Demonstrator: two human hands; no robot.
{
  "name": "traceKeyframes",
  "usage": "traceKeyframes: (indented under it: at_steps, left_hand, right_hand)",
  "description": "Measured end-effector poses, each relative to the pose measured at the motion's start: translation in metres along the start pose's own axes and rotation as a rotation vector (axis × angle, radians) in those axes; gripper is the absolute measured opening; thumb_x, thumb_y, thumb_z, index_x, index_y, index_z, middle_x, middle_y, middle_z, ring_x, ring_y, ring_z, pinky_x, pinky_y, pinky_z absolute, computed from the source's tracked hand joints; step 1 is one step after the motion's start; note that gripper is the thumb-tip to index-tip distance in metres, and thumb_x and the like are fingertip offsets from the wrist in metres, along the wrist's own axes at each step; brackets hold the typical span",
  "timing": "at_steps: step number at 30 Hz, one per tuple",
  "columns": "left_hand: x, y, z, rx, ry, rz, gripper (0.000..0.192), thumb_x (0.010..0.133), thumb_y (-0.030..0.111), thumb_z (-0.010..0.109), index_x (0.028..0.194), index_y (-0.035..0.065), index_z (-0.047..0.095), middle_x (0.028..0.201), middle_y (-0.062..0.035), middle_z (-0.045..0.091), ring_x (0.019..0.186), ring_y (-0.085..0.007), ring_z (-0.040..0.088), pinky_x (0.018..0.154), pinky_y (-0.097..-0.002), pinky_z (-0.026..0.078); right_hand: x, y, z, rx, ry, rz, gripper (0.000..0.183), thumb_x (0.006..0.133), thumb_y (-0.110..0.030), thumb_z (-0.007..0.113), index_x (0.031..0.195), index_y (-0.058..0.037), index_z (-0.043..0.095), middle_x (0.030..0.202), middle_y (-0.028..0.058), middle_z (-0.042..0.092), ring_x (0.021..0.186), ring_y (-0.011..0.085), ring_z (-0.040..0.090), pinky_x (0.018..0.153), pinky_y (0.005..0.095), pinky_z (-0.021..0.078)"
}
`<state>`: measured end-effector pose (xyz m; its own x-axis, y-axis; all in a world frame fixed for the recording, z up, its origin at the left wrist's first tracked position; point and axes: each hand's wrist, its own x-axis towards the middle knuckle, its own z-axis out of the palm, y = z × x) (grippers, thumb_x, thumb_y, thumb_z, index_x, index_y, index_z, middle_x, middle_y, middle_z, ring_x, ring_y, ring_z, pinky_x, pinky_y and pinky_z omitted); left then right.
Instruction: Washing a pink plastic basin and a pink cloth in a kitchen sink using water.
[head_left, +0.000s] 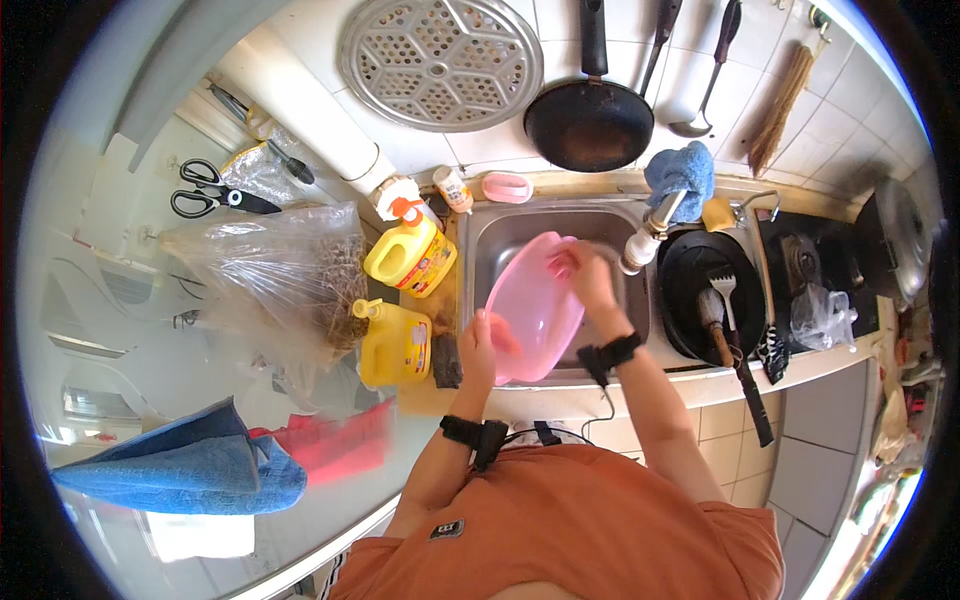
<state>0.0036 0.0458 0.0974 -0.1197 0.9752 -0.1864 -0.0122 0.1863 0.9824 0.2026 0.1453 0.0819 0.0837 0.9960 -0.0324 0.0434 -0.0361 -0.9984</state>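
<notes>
A translucent pink plastic basin (538, 315) is tilted over the stainless steel sink (495, 240). My left hand (478, 349) grips its near left side, and some fingers show pink through the plastic. At the basin's far right side is my right hand (592, 276), blurred, with fingertips tinted pink against the wall. Whether that hand also holds a small item is hidden. Just right of my right hand stands the faucet (646, 244), with a blue cloth (681, 180) draped over it.
Yellow detergent jugs (412, 259) stand left of the sink. To the right, a black pan (682, 300) carries a brush (711, 311) and a spatula (724, 283). A pink soap dish (507, 187) sits behind the sink. A frying pan (589, 124) hangs on the wall.
</notes>
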Motion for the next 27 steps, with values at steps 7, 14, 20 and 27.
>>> traceKeyframes:
  at_steps: [7,14,20,27]
  left_hand:
    - [0.018,-0.017,0.006,-0.263,0.208,-0.080,0.049,0.103,0.042,0.036,0.076,0.0062,0.057,0.061,-0.0017,0.055,0.052,-0.0124,0.052,0.052,-0.0260,0.043]
    - [0.009,-0.005,0.005,-0.298,0.262,-0.097,0.049,0.101,0.048,0.037,0.084,0.0057,0.055,0.061,-0.0066,0.057,0.051,-0.0165,0.055,0.051,-0.0290,0.046]
    - [0.006,-0.012,-0.008,-0.343,0.254,-0.099,0.051,0.100,0.050,0.036,0.086,0.0044,0.055,0.060,-0.0102,0.059,0.049,-0.0199,0.058,0.050,-0.0308,0.048]
    - [-0.001,-0.003,-0.005,-0.308,0.260,-0.107,0.053,0.101,0.049,0.035,0.084,0.0041,0.056,0.057,-0.0088,0.057,0.050,-0.0195,0.059,0.050,-0.0309,0.048]
  right_hand:
    - [-0.119,-0.029,0.046,-0.536,0.011,-0.675,0.027,0.082,-0.001,0.061,0.109,-0.0009,0.061,0.125,0.0162,0.052,0.111,0.0320,0.056,0.089,0.0383,0.0497]
    - [-0.049,0.016,0.047,-0.070,0.043,-0.258,0.030,0.083,-0.001,0.057,0.112,-0.0059,0.061,0.115,0.0165,0.058,0.105,0.0338,0.058,0.087,0.0397,0.0493]
    - [0.038,0.073,0.004,-0.263,0.073,0.037,0.017,0.084,-0.006,0.054,0.096,-0.0052,0.066,0.088,0.0135,0.064,0.071,0.0284,0.065,0.065,0.0350,0.0526]
    - [0.033,0.040,0.034,-0.289,0.029,-0.335,0.019,0.080,0.002,0.055,0.095,-0.0037,0.066,0.093,0.0124,0.065,0.084,0.0251,0.066,0.067,0.0318,0.0521]
